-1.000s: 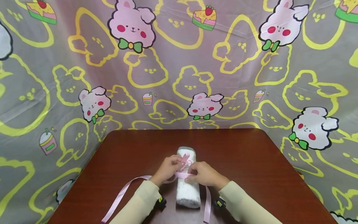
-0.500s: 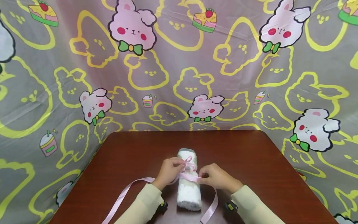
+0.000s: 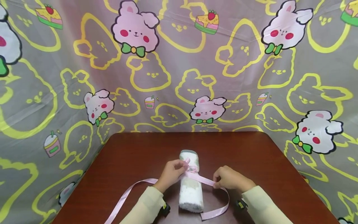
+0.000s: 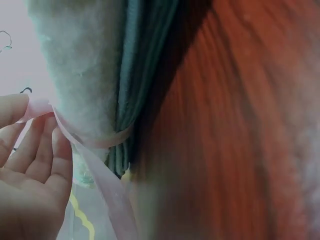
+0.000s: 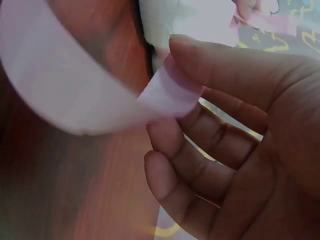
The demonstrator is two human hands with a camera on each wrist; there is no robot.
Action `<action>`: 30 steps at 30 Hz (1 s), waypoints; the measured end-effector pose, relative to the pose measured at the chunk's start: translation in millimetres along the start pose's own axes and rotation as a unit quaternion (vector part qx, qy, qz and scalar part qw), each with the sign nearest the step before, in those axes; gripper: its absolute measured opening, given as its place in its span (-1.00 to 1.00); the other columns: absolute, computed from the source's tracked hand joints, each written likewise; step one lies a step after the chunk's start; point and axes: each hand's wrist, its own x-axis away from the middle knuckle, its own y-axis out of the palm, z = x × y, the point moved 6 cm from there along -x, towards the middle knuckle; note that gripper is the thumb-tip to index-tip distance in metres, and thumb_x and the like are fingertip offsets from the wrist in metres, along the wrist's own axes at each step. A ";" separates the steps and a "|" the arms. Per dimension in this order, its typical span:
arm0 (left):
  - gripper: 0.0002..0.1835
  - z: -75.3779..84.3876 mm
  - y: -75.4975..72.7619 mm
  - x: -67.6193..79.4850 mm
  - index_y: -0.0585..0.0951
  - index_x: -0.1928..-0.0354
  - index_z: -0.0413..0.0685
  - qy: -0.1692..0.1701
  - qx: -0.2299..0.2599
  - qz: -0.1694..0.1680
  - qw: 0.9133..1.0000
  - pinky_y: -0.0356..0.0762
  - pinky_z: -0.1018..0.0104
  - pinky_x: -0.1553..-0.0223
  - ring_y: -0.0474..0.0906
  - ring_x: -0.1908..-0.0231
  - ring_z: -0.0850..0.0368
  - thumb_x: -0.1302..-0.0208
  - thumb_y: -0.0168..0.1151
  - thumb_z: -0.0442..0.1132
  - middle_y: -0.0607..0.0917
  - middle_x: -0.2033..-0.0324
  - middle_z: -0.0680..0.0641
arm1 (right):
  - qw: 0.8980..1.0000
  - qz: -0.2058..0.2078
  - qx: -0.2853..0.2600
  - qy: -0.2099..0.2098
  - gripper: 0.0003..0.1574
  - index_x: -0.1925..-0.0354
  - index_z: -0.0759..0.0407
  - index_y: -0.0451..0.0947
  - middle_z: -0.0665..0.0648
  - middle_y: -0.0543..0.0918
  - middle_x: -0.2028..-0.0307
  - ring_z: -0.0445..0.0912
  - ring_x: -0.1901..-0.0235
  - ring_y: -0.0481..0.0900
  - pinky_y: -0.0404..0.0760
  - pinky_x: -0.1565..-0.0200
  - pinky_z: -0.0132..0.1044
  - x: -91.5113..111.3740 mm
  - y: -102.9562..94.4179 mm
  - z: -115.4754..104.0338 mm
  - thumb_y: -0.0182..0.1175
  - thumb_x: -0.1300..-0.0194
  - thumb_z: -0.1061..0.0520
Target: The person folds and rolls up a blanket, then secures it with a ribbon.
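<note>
A rolled white fluffy towel [image 3: 191, 194] lies lengthwise on the table, pointing away from me, with a pink ribbon [image 3: 205, 179] round its middle. In the left wrist view the towel's [image 4: 82, 65] stacked blue-green edges show beside the fluffy white face. My left hand [image 3: 170, 174] is over the towel's left side and pinches the ribbon near a small loop. Off to the towel's right, my right hand [image 3: 230, 178] pinches a ribbon length between thumb and fingers, stretched across from the middle. From that hand the ribbon [image 5: 75, 95] curls down and its end lies by the towel's near end.
Another ribbon tail [image 3: 123, 199] trails left and toward the front of the brown wooden table [image 3: 134, 149]. Behind and at both sides hangs a grey curtain [image 3: 173, 62] with cartoon bunnies. Dark wrist devices sit below both sleeves.
My right hand has moved right, away from the towel, drawing the ribbon out across it. The ribbon's right tail now bends into a wide curve. My left hand has stayed near the loop.
</note>
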 end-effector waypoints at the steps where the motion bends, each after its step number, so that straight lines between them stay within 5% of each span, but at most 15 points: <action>1: -0.94 -0.2 1.6 0.3 0.69 0.30 -0.23 0.008 -0.001 -0.002 1.000 0.54 0.30 0.48 0.57 0.38 0.10 -0.23 0.32 -0.37 0.71 0.35 -0.10 | 1.000 -0.003 -0.001 0.003 -0.68 0.66 -0.09 0.51 -0.26 0.41 0.70 -0.33 0.64 0.31 0.35 0.60 -0.37 1.7 -0.6 2.5 0.47 0.05 0.20; 7: -0.94 -0.2 6.5 1.6 0.67 0.31 -0.18 0.025 -0.017 -0.011 0.999 0.56 0.37 0.30 0.64 0.25 0.18 -0.24 0.33 -0.32 0.75 0.30 0.00 | 0.999 -0.020 -0.027 0.034 -0.63 0.56 0.00 0.51 -0.17 0.50 0.62 -0.27 0.60 0.37 0.40 0.57 -0.34 13.7 -5.8 20.2 0.37 0.18 0.44; 14: -0.93 0.2 -0.1 2.2 0.68 0.33 -0.11 0.035 -0.023 -0.011 0.999 0.56 0.33 0.45 0.58 0.36 0.19 -0.23 0.35 -0.27 0.73 0.35 0.00 | 0.997 -0.010 -0.026 0.076 -0.60 0.53 0.06 0.55 -0.10 0.56 0.58 -0.18 0.58 0.42 0.43 0.58 -0.28 22.8 -14.9 33.0 0.35 0.20 0.52; 20: -0.94 -2.0 -2.8 2.0 0.68 0.30 -0.16 0.010 -0.029 -0.003 1.000 0.52 0.38 0.47 0.53 0.37 0.21 -0.21 0.36 -0.32 0.72 0.35 -0.02 | 0.997 -0.024 -0.045 0.055 -0.61 0.20 0.13 0.65 -0.01 0.68 0.28 -0.09 0.26 0.60 0.58 0.24 -0.08 6.6 -1.2 22.5 0.46 0.07 0.31; 24: -0.95 10.0 -5.2 2.9 0.67 0.32 -0.24 0.007 -0.024 -0.007 1.000 0.49 0.37 0.53 0.51 0.42 0.19 -0.21 0.35 -0.38 0.69 0.39 -0.09 | 0.997 0.029 -0.069 0.008 -0.71 0.12 0.12 0.63 -0.07 0.68 0.25 -0.17 0.24 0.60 0.57 0.20 -0.17 -20.5 14.1 2.3 0.35 -0.23 0.02; 28: -0.94 20.5 -7.5 2.3 0.64 0.33 -0.32 0.004 0.009 -0.021 1.000 0.49 0.31 0.59 0.50 0.47 0.18 -0.20 0.33 -0.44 0.68 0.38 -0.14 | 0.993 0.093 -0.078 -0.005 -0.84 0.25 -0.02 0.61 -0.23 0.60 0.40 -0.29 0.40 0.51 0.51 0.35 -0.32 -40.9 23.2 -14.8 0.28 -0.30 -0.05; 30: -0.93 12.5 -8.5 -0.6 0.63 0.32 -0.32 -0.001 0.029 -0.023 0.999 0.48 0.31 0.60 0.49 0.48 0.20 -0.19 0.33 -0.44 0.68 0.39 -0.11 | 0.991 0.108 -0.085 -0.005 -0.87 0.28 -0.05 0.60 -0.24 0.57 0.44 -0.29 0.44 0.49 0.49 0.38 -0.34 -48.4 26.2 -21.6 0.29 -0.30 -0.05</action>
